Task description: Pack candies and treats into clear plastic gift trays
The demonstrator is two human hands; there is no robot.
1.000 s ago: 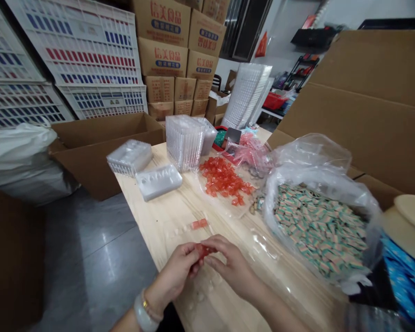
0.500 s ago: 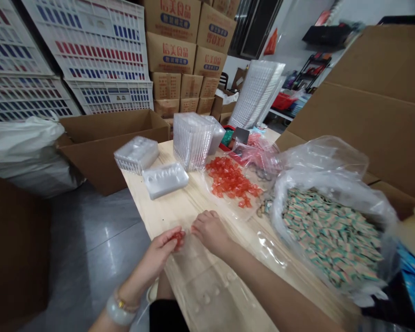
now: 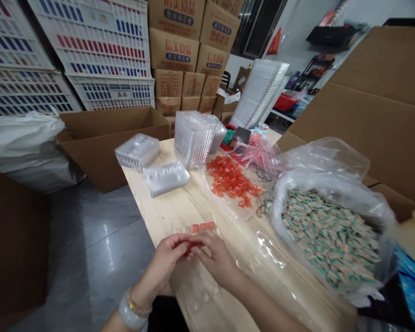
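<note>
My left hand (image 3: 171, 253), with a pale bangle at its wrist, is closed around several small translucent red pieces (image 3: 188, 247). My right hand (image 3: 214, 256) meets it, fingers curled and pinching at those same pieces; its fingertips are partly hidden. Just beyond the hands lies a clear plastic tray (image 3: 176, 225) on the wooden table (image 3: 152, 212). Red pieces (image 3: 203, 226) sit in a row along its far side. A heap of loose red pieces (image 3: 230, 180) is spread on a clear plastic sheet farther back.
Clear trays are stacked at the back (image 3: 193, 138), at the left corner (image 3: 137, 152) and in a low pile (image 3: 166, 179). At right, an open plastic bag (image 3: 332, 240) holds many striped packets. Cardboard boxes (image 3: 114, 152) flank the table. Clear plastic covers its near side.
My right hand has drawn back from the tray to my left hand, uncovering a row of red pieces there. My left hand has shifted right and nearer to me.
</note>
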